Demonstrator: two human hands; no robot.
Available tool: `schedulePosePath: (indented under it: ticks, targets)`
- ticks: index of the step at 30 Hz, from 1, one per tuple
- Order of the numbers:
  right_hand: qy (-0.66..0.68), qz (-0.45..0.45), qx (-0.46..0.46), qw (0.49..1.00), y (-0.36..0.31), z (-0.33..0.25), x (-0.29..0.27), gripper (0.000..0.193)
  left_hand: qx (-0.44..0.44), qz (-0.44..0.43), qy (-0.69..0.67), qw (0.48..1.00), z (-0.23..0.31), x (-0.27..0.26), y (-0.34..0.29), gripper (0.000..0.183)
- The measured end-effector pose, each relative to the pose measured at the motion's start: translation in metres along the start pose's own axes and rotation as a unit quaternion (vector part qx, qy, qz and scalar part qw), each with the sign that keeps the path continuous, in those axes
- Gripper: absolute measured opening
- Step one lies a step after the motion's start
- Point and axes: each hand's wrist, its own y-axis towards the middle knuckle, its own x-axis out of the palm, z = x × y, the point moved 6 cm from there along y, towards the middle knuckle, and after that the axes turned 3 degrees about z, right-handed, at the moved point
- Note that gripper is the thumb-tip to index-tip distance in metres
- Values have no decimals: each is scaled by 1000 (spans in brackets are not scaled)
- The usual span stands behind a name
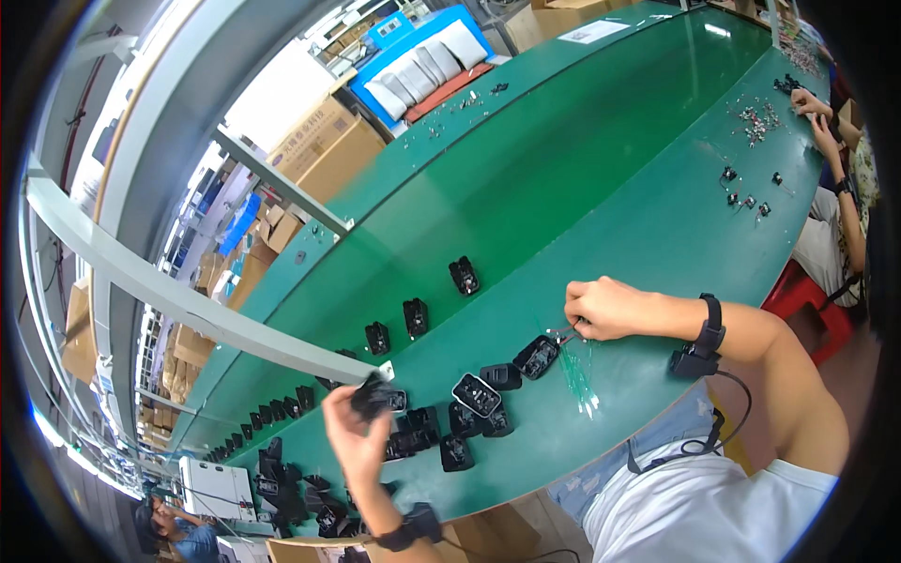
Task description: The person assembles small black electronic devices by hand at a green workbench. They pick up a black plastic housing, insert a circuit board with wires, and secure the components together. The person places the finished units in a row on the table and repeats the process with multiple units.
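A black plastic housing (372,398) is gripped between the thumb and fingers of my left hand (355,441), above the near left part of the green bench; it is slightly blurred. Farther right, my right hand (610,310) is closed in a pinch over the bench, and its fingertips hide what they hold. Just below those fingers lies a bundle of thin pale wires (580,380) with light tips. Beside the fingertips sits an open black housing (538,357) with small parts inside. A light-rimmed housing (477,395) and several black ones lie between my hands.
A sunken green belt (601,202) runs along the bench, carrying a row of black housings (415,319). A grey metal frame bar (225,328) crosses close to my left hand. Small loose parts (755,122) lie at the far right, near another person's hands (817,113).
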Motion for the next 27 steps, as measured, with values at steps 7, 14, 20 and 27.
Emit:
schedulePosePath:
  ticks: [7,14,20,27]
  targets:
    - [286,156,-78,942,14,-5,-70,9,-86,-201,-260,941,15,190,-19,69]
    - [265,163,-226,923,-9,-55,-102,14,-124,-267,-388,873,-16,211,-25,69]
    - [254,158,-292,908,-28,-68,-82,19,-223,-268,-439,828,-32,226,-41,69]
    - [346,130,-216,904,-29,-58,-65,21,-215,-256,-445,831,-36,233,-48,67]
